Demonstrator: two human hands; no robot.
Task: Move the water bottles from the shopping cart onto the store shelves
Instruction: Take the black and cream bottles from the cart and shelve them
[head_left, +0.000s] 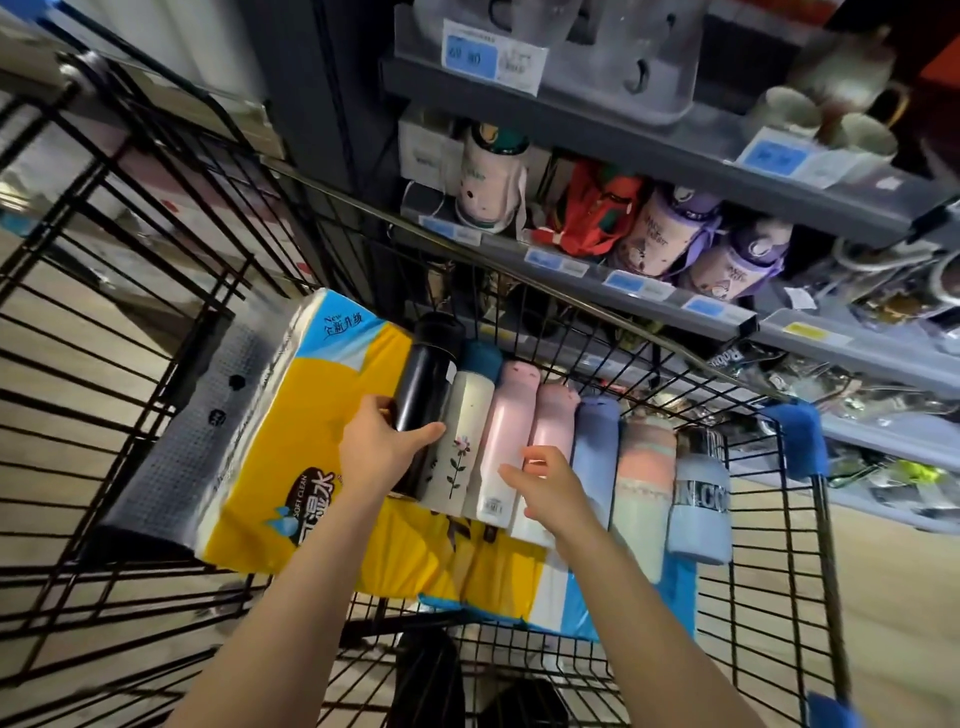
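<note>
Several water bottles lie side by side in the black wire shopping cart (582, 332): a black bottle (428, 374), a white one with a flower print (460, 441), two pink ones (506, 415) (553, 421), a blue one (595, 452), a pink-and-green one (644, 467) and a light blue one (698, 499). My left hand (382, 449) wraps around the lower part of the black bottle. Over the second pink bottle hovers my right hand (545, 488), fingers loosely spread, holding nothing.
A yellow pack of tissue paper (291, 441) fills the cart's left side under the bottles. Grey store shelves (623, 291) stand right behind the cart, holding patterned bottles (491, 176) (670, 234), cups and price tags. Blue padding (795, 436) covers the cart's right corner.
</note>
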